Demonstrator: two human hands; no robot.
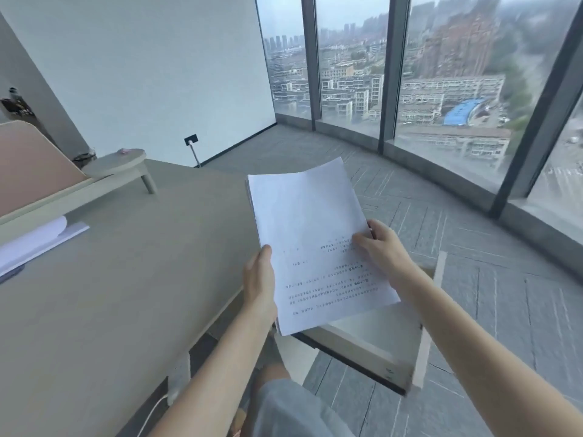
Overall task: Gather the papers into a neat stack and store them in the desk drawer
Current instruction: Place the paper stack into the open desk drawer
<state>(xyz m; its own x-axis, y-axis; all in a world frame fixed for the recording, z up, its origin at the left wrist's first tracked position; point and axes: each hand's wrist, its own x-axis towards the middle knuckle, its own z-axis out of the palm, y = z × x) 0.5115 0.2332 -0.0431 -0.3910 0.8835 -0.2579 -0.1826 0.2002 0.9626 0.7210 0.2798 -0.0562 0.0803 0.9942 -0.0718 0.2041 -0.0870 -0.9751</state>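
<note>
A stack of white printed papers (310,234) is held in the air past the right end of the desk (126,279). My left hand (259,280) grips its left edge, thumb on top. My right hand (380,249) grips its right edge, fingers on the top sheet. Below the stack the desk drawer (375,345) stands pulled open, its pale inside partly hidden by the papers.
More white paper (34,239) lies at the desk's far left beside a pink divider panel (31,165). A small round stand (120,162) sits at the desk's back. Carpeted floor (473,247) and tall windows (441,74) lie to the right. A cable (154,411) hangs at the desk's front edge.
</note>
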